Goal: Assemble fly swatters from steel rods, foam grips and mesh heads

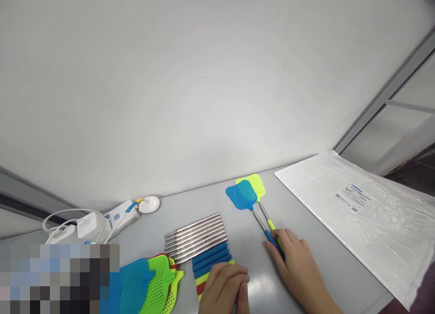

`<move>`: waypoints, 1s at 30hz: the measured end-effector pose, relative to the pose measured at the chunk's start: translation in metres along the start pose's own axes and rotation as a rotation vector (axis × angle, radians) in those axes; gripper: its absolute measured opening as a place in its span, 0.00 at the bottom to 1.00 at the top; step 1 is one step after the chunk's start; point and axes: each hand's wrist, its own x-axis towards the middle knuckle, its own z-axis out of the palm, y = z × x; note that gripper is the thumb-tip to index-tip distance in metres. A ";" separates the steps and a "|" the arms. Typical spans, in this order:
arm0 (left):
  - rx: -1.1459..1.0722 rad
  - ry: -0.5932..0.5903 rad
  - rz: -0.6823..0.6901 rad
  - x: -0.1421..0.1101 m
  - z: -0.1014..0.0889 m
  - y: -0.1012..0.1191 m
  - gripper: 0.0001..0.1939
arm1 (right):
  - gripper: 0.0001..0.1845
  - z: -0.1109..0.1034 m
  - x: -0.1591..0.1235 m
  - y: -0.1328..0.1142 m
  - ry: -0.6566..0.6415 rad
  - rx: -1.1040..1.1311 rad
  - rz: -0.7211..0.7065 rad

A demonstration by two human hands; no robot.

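Two fly swatters lie side by side on the table: a blue fly swatter [242,195], overlapping a yellow-green fly swatter [260,187]. My right hand [294,259] closes round the blue one's handle, its fingers also over the yellow-green handle. My left hand [224,287] is curled at the row of coloured handle grips [210,259], which are blue, yellow and red. A bit of blue shows between its thumb and fingers, apparently a handle grip; most is hidden. Just beyond lie several metal rods [197,237]. Loose swatter heads [156,282] in blue, green, yellow and red overlap to the left.
A large white plastic-wrapped package [374,214] with a label covers the table's right side. At the back left stand a white power strip [122,216] with plugs and cables and a white rounded device [149,204]. A pale wall [210,101] rises behind the grey table [190,201].
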 end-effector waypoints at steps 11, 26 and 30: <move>0.573 -0.502 0.067 -0.008 0.069 0.017 0.29 | 0.17 -0.023 0.020 0.030 -0.137 0.070 -0.041; 0.598 -0.657 -0.016 0.025 0.086 0.021 0.34 | 0.14 -0.010 0.017 0.052 -0.129 0.170 -0.190; 0.602 -0.595 0.034 0.023 0.068 0.029 0.31 | 0.18 -0.011 0.015 0.053 -0.137 0.191 -0.073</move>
